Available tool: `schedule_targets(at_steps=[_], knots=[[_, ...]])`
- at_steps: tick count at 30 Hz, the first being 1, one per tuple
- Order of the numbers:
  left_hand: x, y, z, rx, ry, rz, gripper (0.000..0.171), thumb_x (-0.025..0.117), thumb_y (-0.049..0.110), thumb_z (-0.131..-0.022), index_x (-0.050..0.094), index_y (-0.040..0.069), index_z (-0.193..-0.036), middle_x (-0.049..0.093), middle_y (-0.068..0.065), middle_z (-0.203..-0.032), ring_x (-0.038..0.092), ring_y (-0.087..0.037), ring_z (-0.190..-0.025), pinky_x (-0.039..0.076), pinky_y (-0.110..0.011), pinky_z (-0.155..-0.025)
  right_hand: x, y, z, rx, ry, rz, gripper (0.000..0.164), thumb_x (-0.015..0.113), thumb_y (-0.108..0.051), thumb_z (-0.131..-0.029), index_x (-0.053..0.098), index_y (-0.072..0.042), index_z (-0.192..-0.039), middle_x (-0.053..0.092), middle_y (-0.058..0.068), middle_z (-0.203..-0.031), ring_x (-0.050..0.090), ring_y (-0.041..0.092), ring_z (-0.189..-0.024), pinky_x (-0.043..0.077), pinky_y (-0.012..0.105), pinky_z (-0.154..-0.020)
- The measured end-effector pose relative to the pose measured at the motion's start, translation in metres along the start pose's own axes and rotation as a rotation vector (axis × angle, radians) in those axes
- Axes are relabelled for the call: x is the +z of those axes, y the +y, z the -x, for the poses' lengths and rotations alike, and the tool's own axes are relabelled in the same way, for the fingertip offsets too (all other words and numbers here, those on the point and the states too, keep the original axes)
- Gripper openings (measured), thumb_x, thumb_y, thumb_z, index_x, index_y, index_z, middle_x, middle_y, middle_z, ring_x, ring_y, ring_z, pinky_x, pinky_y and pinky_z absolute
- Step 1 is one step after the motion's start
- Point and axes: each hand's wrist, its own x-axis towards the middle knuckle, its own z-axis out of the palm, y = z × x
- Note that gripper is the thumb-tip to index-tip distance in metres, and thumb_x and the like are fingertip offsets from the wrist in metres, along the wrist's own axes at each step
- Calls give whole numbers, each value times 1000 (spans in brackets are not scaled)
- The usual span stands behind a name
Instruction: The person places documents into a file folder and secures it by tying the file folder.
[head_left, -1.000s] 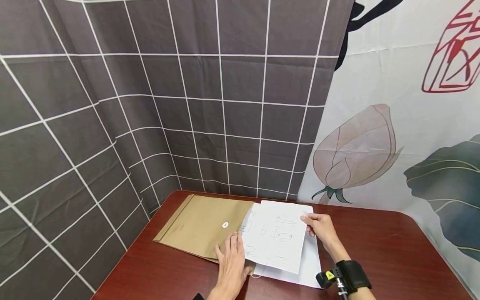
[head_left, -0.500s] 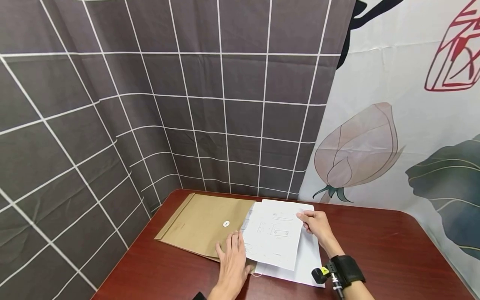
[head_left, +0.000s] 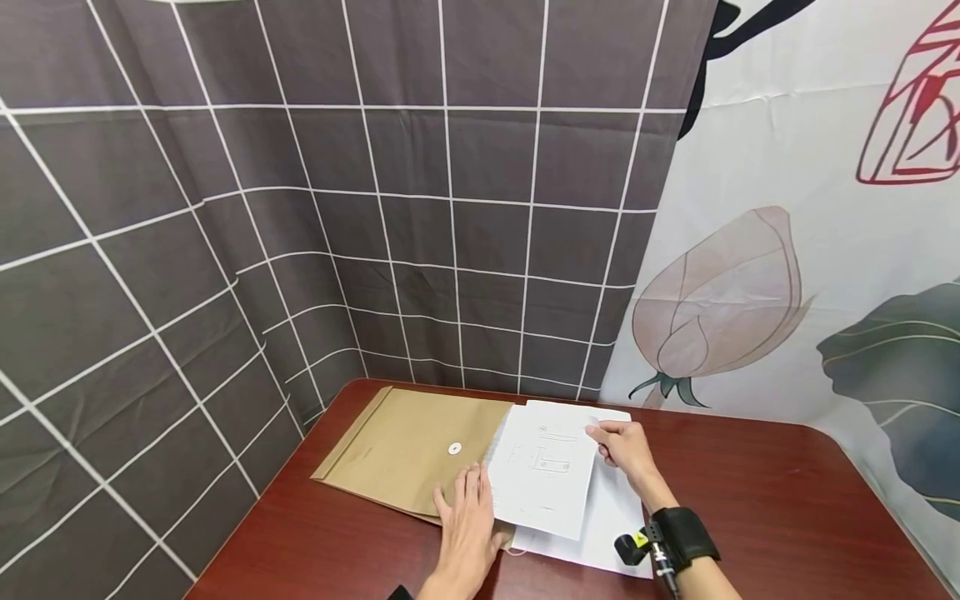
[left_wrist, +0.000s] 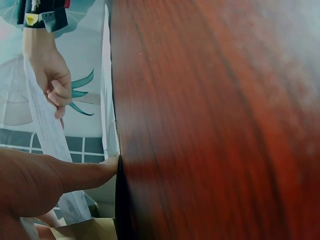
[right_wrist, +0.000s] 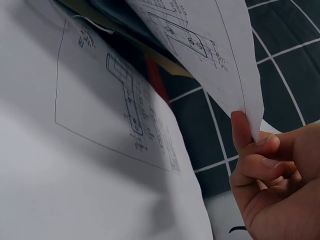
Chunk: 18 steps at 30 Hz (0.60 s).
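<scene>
A kraft document envelope with a white button lies on the table, its open side toward the papers. My left hand rests on the near right part of the envelope, fingers extended alongside the papers' left edge. My right hand pinches the right edge of a lifted sheet of paper between thumb and index finger. Line drawings show on this raised sheet in the right wrist view. Beneath it, another white sheet lies flat, with its own printed drawing. The papers' left ends are partly hidden by the left hand.
The dark red wooden table extends to the right of the papers. A grey checked curtain and a white floral cloth hang behind it. A thin white string lies by the envelope's near corner.
My right hand has moved left with the edge of the sheet, tilting it further up and baring more of the sheet below. The left hand has stayed in place.
</scene>
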Motion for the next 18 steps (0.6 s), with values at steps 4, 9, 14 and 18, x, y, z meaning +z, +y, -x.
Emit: schedule_targets(at_steps=[4, 9, 14, 18], knots=[[0, 1, 0, 0, -1, 4, 107, 91, 37, -51, 43, -6, -137, 46, -16, -132, 40, -31, -124, 28, -66, -94, 5, -1, -3, -2, 3, 0, 17, 65, -10, -90, 66, 6, -93, 47, 4, -56, 42, 11, -50, 34, 21, -45], [1, 1, 0, 12, 7, -14, 107, 90, 39, -50, 44, -6, -136, 46, -16, -132, 40, -31, -123, 30, -65, -93, 12, 0, -7, 1, 12, 2, 15, 66, -9, -89, 66, 5, -90, 47, 3, -54, 42, 11, -48, 33, 21, -44], [1, 0, -1, 15, 4, -36, 108, 89, 42, -51, 43, -5, -137, 46, -15, -132, 40, -30, -123, 31, -64, -92, 18, -2, -10, 4, 16, -9, 15, 66, -8, -88, 66, 6, -91, 47, 3, -54, 41, 11, -48, 34, 21, -44], [2, -1, 0, 6, -1, -34, 109, 89, 44, -51, 43, -5, -137, 46, -15, -132, 40, -30, -123, 31, -64, -92, 23, -3, -11, 5, 15, -10, 18, 66, -9, -88, 67, 8, -95, 48, 3, -54, 42, 10, -48, 34, 21, -44]])
